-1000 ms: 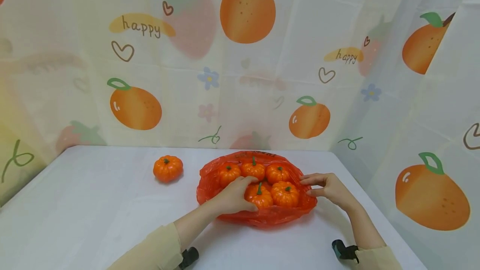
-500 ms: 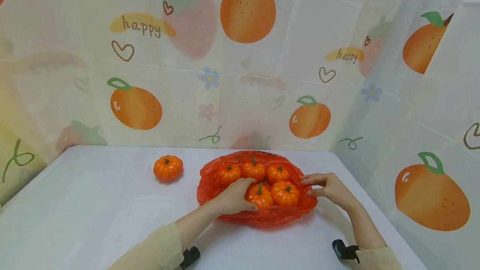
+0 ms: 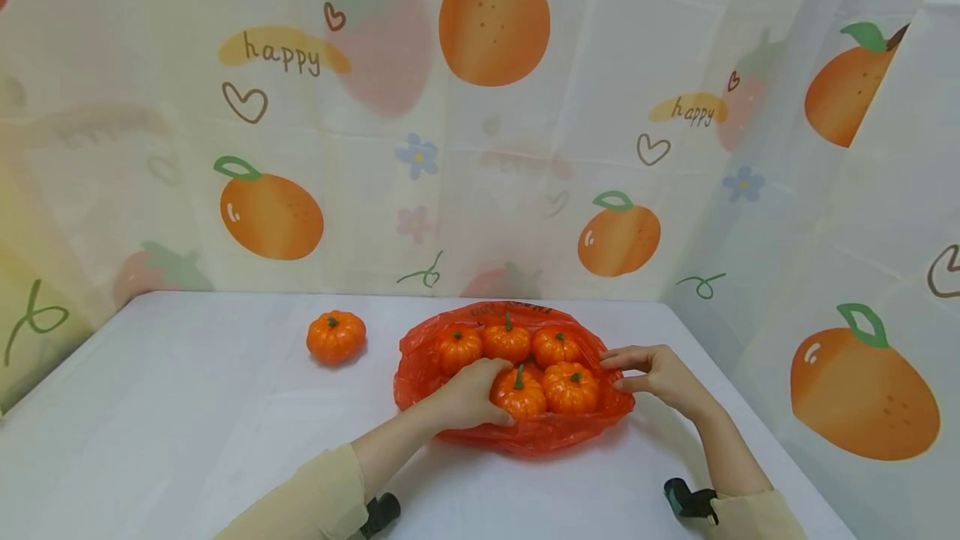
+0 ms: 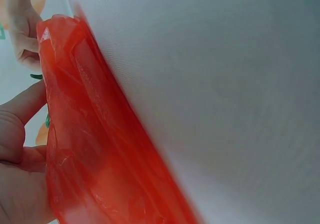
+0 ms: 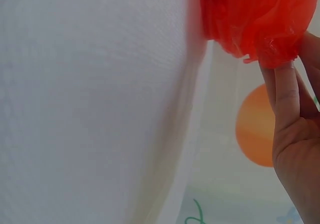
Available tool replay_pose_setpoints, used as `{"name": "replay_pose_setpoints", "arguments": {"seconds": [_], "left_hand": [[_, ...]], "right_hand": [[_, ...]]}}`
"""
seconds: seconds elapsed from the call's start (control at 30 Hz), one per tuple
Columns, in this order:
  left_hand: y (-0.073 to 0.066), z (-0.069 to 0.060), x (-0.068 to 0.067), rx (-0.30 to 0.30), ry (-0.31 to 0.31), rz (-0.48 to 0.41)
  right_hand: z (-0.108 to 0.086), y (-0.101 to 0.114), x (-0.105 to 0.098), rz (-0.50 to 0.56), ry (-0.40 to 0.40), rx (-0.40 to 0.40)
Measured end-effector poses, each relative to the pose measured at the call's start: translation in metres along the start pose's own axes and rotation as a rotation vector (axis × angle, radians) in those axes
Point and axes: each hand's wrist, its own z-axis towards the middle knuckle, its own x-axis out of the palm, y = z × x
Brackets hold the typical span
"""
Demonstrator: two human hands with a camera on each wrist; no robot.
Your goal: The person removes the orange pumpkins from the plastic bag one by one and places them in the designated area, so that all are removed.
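Note:
A red plastic bag point(image 3: 517, 438) lies with its mouth spread wide, holding several small orange toy pumpkins. Inside it, my left hand point(image 3: 467, 395) grips the front-left pumpkin point(image 3: 522, 398), thumb at the near side and fingers at the far side; the fingertips are partly hidden. At the bag's right rim, my right hand point(image 3: 663, 379) pinches the plastic between thumb and fingers. The right wrist view shows those fingers against the crumpled bag edge point(image 5: 277, 46). In the left wrist view the bag's side point(image 4: 100, 149) hides most of what my left hand holds.
One more orange pumpkin point(image 3: 336, 337) sits apart on the white table point(image 3: 187, 407), left of the bag. Behind the table hangs a fruit-print curtain point(image 3: 480, 190), which also runs along the right side.

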Motion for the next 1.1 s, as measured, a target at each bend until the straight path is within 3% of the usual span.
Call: {"name": "replay_pose_setpoints", "arguments": {"seconds": [0.67, 1.1], "left_hand": [[-0.0002, 0.0002, -0.0008, -0.01, -0.005, 0.0], [-0.0019, 0.0002, -0.0038, -0.005, -0.042, -0.021]], "right_hand": [[0.0031, -0.0023, -0.0015, 0.001, 0.026, 0.001], [0.0029, -0.0012, -0.0026, -0.036, 0.024, 0.0]]}}
